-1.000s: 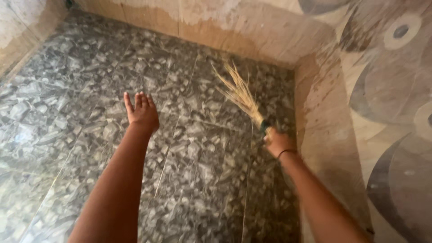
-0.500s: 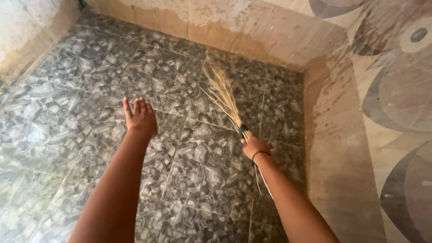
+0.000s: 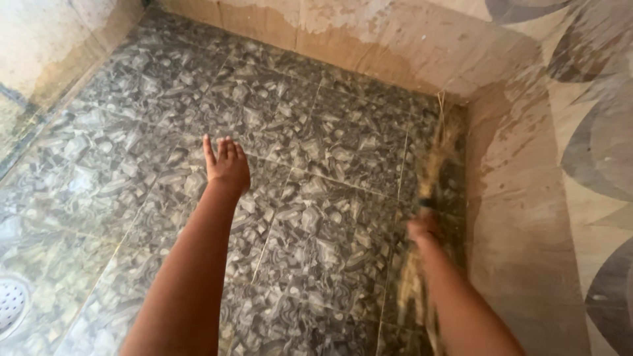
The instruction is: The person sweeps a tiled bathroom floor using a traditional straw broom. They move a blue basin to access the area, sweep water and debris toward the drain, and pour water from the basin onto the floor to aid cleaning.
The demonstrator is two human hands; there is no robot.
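I see my right hand (image 3: pixel 422 227) clenched around a straw broom (image 3: pixel 436 173), blurred with motion, its pale yellow bristles fanned out thin against the beige wall (image 3: pixel 521 217) at its foot, with loose stalks trailing below the wrist. My left hand (image 3: pixel 227 168) hangs flat, fingers stretched together, over the grey marbled floor (image 3: pixel 316 151), well away from that wall. A round drain (image 3: pixel 10 303) sits farthest from it
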